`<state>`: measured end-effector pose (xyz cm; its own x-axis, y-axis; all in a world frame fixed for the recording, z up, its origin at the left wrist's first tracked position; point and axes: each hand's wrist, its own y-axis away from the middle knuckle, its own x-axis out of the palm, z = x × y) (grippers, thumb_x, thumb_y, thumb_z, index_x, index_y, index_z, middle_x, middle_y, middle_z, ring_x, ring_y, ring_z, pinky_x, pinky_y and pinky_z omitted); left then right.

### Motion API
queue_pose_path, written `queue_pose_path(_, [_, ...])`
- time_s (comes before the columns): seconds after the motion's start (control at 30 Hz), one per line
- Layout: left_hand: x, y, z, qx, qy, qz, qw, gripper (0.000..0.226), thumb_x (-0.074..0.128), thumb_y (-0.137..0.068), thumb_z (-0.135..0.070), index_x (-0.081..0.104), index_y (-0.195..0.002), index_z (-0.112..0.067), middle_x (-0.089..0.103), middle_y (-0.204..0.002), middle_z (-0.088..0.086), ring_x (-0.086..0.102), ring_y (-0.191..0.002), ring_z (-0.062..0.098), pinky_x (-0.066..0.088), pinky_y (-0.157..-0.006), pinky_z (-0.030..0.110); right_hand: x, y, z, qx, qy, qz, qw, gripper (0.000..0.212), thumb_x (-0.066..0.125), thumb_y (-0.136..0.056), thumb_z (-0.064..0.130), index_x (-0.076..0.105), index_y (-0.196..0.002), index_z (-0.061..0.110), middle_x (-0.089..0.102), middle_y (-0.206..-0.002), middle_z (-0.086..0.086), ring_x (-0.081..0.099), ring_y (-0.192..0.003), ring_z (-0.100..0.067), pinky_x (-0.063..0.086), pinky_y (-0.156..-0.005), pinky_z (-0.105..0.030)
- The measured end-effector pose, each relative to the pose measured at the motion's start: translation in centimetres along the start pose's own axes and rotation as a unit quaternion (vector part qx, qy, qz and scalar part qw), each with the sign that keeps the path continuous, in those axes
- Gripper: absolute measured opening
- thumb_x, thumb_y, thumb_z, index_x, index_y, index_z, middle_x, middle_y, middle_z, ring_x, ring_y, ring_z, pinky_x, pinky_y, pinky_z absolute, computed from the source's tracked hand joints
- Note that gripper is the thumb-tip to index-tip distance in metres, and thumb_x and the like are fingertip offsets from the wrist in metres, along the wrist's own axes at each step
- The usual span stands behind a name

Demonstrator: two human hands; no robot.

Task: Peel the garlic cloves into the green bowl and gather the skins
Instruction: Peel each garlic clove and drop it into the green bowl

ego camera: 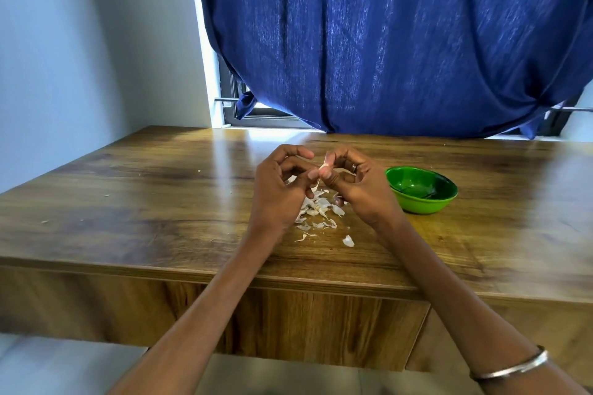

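Garlic clove [322,170] is being pinched between left hand [282,184] and right hand [356,184] — best stripping its skin over the skins [316,210] pile, then dropping it in the green bowl [422,202].

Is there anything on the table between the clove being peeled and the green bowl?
Nothing visible. The small garlic clove is pinched between both hands, and only bare wooden table separates the right hand from the round green bowl.

Both forearms are reaching forward and converging above the table edge [288,272]. The left hand [279,183] and the right hand [356,183] are hovering just past that edge, thumbs meeting, fingers curling inward and pinching together. The right wrist is wearing a bangle [513,365], and a right finger a ring [353,167].
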<state>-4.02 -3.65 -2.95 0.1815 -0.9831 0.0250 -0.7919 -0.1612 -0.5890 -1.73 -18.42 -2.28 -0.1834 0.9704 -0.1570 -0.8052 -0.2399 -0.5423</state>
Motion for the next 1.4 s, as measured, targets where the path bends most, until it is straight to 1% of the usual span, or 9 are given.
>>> queue_pose_path(0.13, [-0.02,-0.08,-0.01,-0.008,0.01,0.003,1.0,0.027,0.072,-0.086,0.008,0.062,-0.094,-0.016,0.072,-0.076,0.0,0.065,-0.063,0.006,0.051,-0.057,0.021,0.01,0.01,0.22,0.021,-0.008,0.008,1.0,0.01,0.071,-0.092,0.012,0.062,-0.095,0.01,0.068,-0.107,-0.015,0.063,-0.079,-0.002,0.049,-0.053,-0.025])
queue_pose_path(0.27, [-0.03,-0.09,0.05,-0.015,0.017,0.001,1.0,0.027,0.073,-0.084,0.007,0.062,-0.093,-0.016,0.072,-0.073,-0.004,0.064,-0.065,0.007,0.052,-0.059,0.023,-0.15,0.15,0.34,0.035,-0.019,0.006,0.999,0.007,0.071,-0.091,0.012,0.064,-0.092,0.012,0.069,-0.102,0.0,0.064,-0.084,0.001,0.049,-0.055,-0.025])
queue_pose_path(0.47, [0.01,-0.01,-0.02,-0.022,0.013,0.008,1.0,0.025,0.075,-0.083,0.004,0.059,-0.09,-0.015,0.07,-0.076,0.002,0.065,-0.069,0.003,0.05,-0.065,0.017,-0.1,0.19,0.5,0.033,-0.015,0.014,0.999,0.008,0.07,-0.092,0.012,0.063,-0.089,0.014,0.068,-0.102,0.004,0.064,-0.078,0.003,0.049,-0.054,-0.024])
queue_pose_path(0.67, [-0.26,0.08,0.23,-0.009,-0.034,0.002,0.999,0.029,0.08,-0.081,0.0,0.058,-0.088,-0.018,0.071,-0.077,-0.003,0.069,-0.074,0.015,0.056,-0.075,0.046,0.11,0.25,0.57,0.039,-0.018,0.029,0.999,0.012,0.068,-0.093,0.007,0.06,-0.086,0.013,0.07,-0.087,0.013,0.065,-0.076,0.003,0.046,-0.051,-0.022])
queue_pose_path(0.83, [-0.26,0.11,0.17,0.007,-0.056,-0.015,0.998,0.03,0.079,-0.081,0.003,0.059,-0.088,-0.019,0.071,-0.083,0.005,0.069,-0.077,0.014,0.056,-0.076,0.05,0.21,0.21,0.65,0.031,-0.025,0.007,0.999,0.014,0.072,-0.091,0.01,0.063,-0.085,0.019,0.073,-0.105,-0.014,0.07,-0.089,-0.014,0.047,-0.051,-0.023])
queue_pose_path(1.0, [0.06,0.09,0.09,0.015,-0.069,-0.03,0.997,0.029,0.081,-0.08,0.0,0.059,-0.088,-0.017,0.07,-0.08,-0.003,0.069,-0.074,0.011,0.054,-0.07,0.046,0.32,-0.09,0.5,0.061,-0.103,-0.014,0.993,0.022,0.074,-0.088,0.005,0.058,-0.097,0.018,0.067,-0.091,-0.007,0.067,-0.101,-0.047,0.044,-0.048,-0.021])
queue_pose_path(1.17, [0.15,0.13,0.32,0.011,-0.081,-0.032,0.996,0.027,0.083,-0.08,-0.005,0.06,-0.089,-0.018,0.07,-0.079,-0.006,0.067,-0.073,0.008,0.053,-0.066,0.037,0.34,-0.07,0.78,0.077,-0.111,0.0,0.991,0.023,0.07,-0.09,0.003,0.057,-0.102,0.018,0.063,-0.086,0.002,0.063,-0.081,-0.019,0.041,-0.048,-0.019])
queue_pose_path(1.23, [0.18,0.14,0.29,0.011,-0.086,-0.032,0.996,0.027,0.083,-0.081,-0.006,0.06,-0.088,-0.019,0.069,-0.079,-0.006,0.067,-0.072,0.006,0.051,-0.065,0.033,0.37,-0.1,0.8,0.082,-0.115,0.004,0.99,0.025,0.069,-0.09,0.002,0.055,-0.105,0.017,0.063,-0.089,0.001,0.064,-0.083,-0.02,0.041,-0.048,-0.019])
queue_pose_path(1.4, [0.23,0.07,0.33,0.005,-0.092,-0.03,0.995,0.03,0.083,-0.081,-0.004,0.059,-0.087,-0.023,0.07,-0.081,-0.005,0.068,-0.074,0.007,0.054,-0.069,0.042,0.34,-0.12,0.83,0.08,-0.132,0.013,0.988,0.029,0.068,-0.09,0.001,0.054,-0.108,0.018,0.064,-0.089,0.002,0.068,-0.087,-0.021,0.039,-0.048,-0.02])
